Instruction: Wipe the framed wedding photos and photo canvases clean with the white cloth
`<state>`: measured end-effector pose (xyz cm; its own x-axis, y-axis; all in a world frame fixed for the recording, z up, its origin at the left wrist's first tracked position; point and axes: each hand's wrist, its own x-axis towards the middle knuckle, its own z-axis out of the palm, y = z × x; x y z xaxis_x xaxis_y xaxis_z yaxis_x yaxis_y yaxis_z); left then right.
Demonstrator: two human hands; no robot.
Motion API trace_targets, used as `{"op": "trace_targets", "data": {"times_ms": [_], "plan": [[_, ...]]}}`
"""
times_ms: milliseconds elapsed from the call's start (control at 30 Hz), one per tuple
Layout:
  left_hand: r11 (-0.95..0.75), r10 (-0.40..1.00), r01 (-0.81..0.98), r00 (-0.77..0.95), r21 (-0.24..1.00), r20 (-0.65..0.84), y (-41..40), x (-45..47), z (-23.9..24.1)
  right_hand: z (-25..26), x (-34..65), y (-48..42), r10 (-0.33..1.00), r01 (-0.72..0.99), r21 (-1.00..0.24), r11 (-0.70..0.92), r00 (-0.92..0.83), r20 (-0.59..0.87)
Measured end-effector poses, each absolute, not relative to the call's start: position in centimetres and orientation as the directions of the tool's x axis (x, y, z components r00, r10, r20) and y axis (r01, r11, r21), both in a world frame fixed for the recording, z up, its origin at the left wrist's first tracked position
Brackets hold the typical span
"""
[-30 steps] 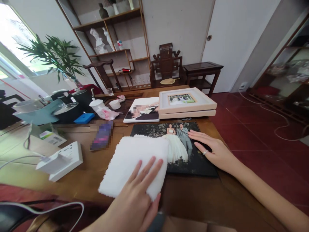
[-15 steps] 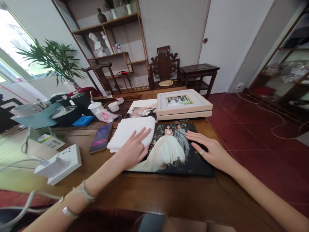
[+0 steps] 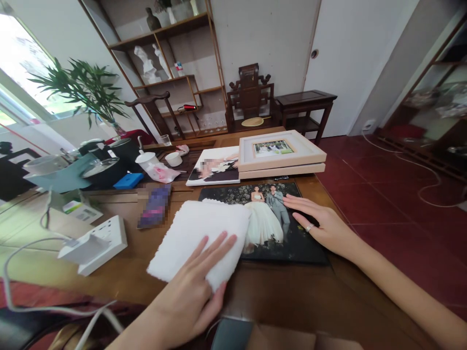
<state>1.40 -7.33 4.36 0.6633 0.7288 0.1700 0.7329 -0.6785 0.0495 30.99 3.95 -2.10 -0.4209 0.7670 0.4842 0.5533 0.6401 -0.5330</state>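
12 o'clock = away from wearer. Far left on table (image 3: 270, 291): white power strip (image 3: 105, 248) with adapter and cable, at 10 o'clock of left hand. Purple item (image 3: 155, 206), pixelated, identity can't be told, at 11 o'clock. Folded white towel (image 3: 204, 218) under left hand (image 3: 197, 282): fingers spread and laid on top, thumb off at the near edge, not clenched; whether any fold is pinched can't be told.

Wedding photo panel (image 3: 268, 228) is laid flat on table, centre at 1–2 o'clock of left hand, long axis apparently 9–3. Its left part is covered by the towel, whose near-left corner is spilled onto the table. Key relation: panel surface is reached by left hand only through the towel, bare right part beyond it at 2 o'clock.

Far side is bounded by white-edged photo (image 3: 219, 165) and stacked frames (image 3: 310, 146), both just beside it. Near side: strip of table wood, then table edge.

Right hand (image 3: 321, 221) is nearer the bare part: relaxed, nothing grasped, fingertips apparently rested on panel's right side, panel centre at 9 o'clock.
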Motion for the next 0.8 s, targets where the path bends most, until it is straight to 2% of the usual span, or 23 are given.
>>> {"op": "trace_targets", "data": {"times_ms": [233, 433, 800], "plan": [[-0.594, 0.804, 0.803, 0.594, 0.040, 0.018, 0.0, 0.8, 6.1, -2.3, 30.9, 4.0, 0.762, 0.547, -0.533, 0.646, -0.414, 0.498], [-0.563, 0.826, 0.826, 0.563, 0.019, 0.014, 2.5, 0.6, 5.6, -2.2, 31.0, 4.0, 0.760, 0.551, -0.527, 0.647, -0.417, 0.498], [-0.566, 0.807, 0.813, 0.511, 0.140, 0.297, -9.1, 1.7, 3.1, -2.2, 30.9, 3.9, 0.767, 0.557, -0.530, 0.640, -0.409, 0.495]]}}
